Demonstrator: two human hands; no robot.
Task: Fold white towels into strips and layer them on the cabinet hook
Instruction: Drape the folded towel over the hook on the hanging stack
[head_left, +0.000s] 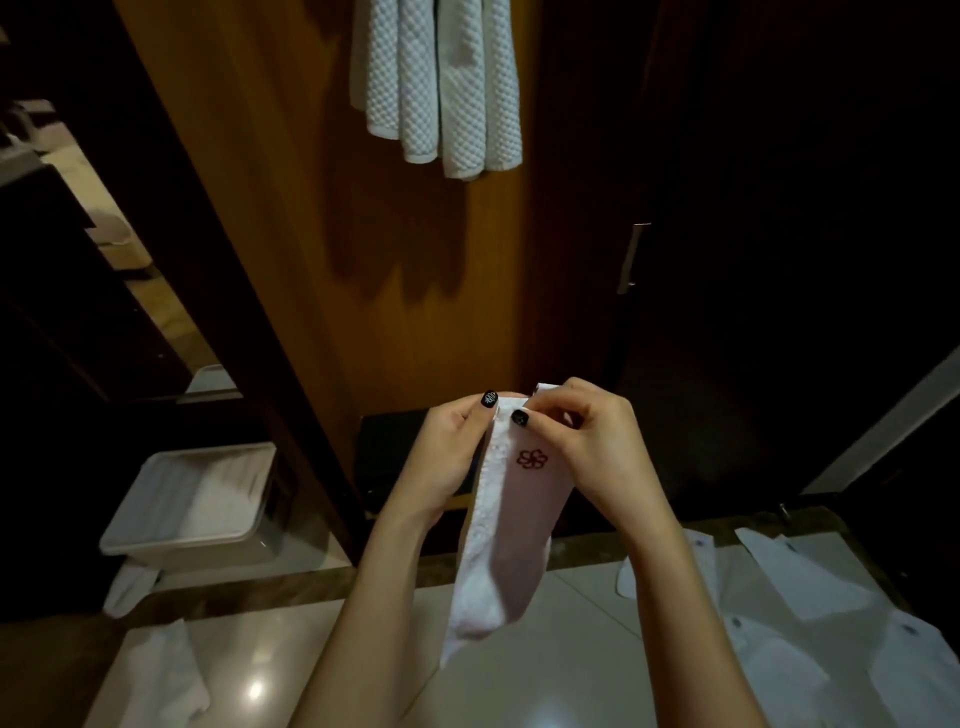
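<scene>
Dim warm light; glare spot on floor (255, 690); dark corners; wide-angle bending at edges.

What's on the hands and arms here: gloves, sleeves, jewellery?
No gloves, no sleeves in view: left hand and right hand are bare. Black polish on the left thumbnail, with a pale pattern, and the right thumbnail. No rings or watch visible.

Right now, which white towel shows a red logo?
The strip pinched by left hand and right hand; the waffle towels hanging above show none.
</scene>
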